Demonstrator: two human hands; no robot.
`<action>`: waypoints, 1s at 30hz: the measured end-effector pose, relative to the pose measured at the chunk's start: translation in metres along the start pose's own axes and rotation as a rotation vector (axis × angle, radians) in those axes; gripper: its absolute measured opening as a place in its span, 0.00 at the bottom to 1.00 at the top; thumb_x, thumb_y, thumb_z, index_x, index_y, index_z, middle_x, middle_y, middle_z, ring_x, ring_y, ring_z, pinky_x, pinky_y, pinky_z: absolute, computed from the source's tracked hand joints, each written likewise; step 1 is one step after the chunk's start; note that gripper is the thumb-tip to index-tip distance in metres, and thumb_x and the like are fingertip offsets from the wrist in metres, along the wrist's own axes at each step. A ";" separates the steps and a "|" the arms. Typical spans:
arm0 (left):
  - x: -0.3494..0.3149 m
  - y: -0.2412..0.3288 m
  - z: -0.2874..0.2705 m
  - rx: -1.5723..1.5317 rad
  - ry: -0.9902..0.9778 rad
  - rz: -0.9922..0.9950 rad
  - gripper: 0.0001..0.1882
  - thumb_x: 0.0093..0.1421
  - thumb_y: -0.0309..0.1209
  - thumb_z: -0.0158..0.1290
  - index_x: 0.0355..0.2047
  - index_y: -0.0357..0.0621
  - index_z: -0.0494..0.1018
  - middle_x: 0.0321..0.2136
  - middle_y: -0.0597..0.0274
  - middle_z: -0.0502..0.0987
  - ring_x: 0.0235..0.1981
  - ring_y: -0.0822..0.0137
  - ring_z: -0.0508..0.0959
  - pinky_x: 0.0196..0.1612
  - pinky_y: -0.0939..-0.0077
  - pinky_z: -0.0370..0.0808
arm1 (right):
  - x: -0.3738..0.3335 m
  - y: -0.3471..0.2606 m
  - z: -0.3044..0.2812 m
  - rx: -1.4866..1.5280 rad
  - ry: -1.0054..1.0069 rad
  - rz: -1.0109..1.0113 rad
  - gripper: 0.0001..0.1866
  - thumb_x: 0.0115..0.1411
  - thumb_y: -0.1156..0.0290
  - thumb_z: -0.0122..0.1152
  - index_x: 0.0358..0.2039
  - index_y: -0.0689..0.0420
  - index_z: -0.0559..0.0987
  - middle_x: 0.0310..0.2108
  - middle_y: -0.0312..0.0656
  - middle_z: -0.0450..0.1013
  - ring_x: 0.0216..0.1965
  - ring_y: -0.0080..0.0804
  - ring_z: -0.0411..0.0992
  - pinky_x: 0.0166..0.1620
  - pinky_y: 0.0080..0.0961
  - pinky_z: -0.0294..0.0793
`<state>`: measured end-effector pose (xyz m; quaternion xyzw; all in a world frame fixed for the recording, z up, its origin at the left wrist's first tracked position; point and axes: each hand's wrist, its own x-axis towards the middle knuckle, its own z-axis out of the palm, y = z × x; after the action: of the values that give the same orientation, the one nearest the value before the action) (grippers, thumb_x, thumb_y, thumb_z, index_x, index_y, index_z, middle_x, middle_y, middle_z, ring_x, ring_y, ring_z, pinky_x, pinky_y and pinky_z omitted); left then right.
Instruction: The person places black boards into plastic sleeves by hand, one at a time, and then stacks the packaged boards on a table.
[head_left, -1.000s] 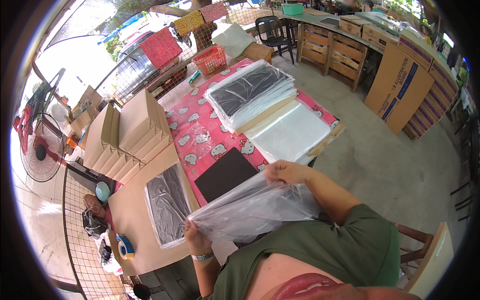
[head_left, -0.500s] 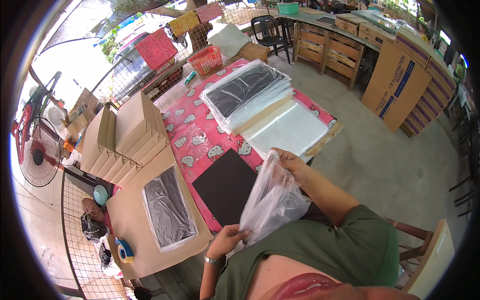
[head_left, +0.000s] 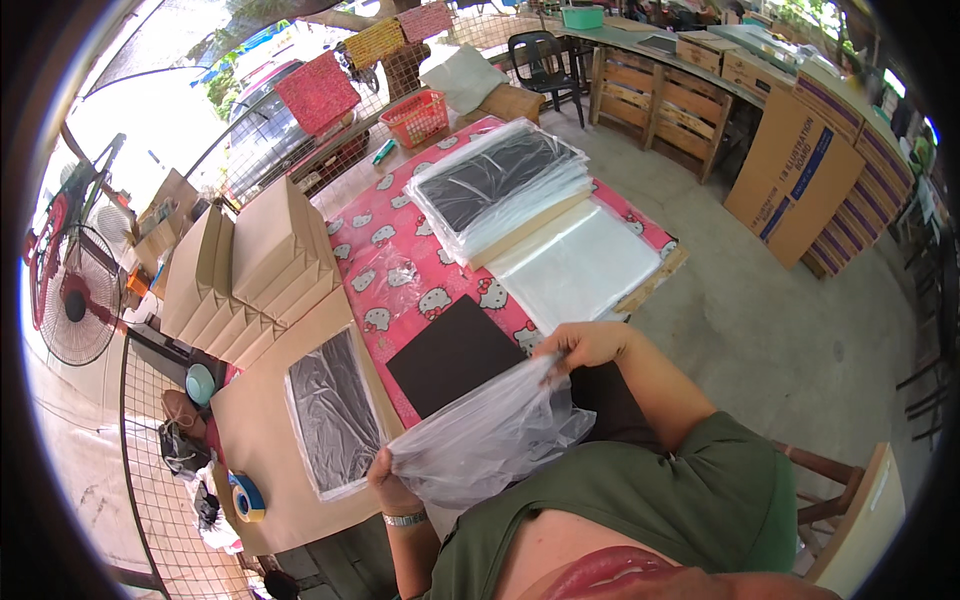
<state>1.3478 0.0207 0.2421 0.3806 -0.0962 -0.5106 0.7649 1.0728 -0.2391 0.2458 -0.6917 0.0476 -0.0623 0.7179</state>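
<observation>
Head view, clock read from the middle of the clear plastic (head_left: 490, 435): seemingly straightening it at the near side of the pink tabletop (head_left: 360, 235), with fingers of the left hand (head_left: 395, 487) pinched on one end at 8 o'clock and those of the right hand (head_left: 590, 345) pinched on another edge between 1 and 2. Calls next, probably, for firm pinches and an even pull, without dragging the black board (head_left: 455, 350) at 11 o'clock. Compared with half a second ago, spread wide rather than bunched, now covering the board's lowest corner.
</observation>
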 end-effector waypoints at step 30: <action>0.250 -0.052 -0.128 1.343 0.598 0.546 0.14 0.49 0.27 0.45 0.34 0.32 0.73 0.25 0.52 0.75 0.25 0.58 0.74 0.30 0.67 0.71 | 0.230 0.160 -0.072 -0.920 0.970 0.430 0.19 0.49 0.70 0.52 0.41 0.65 0.73 0.44 0.65 0.65 0.49 0.54 0.66 0.52 0.39 0.65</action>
<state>1.4950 -0.1405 0.0576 0.8460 -0.2647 -0.0126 0.4627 1.2923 -0.3397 0.0872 -0.7945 0.5199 -0.1940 0.2466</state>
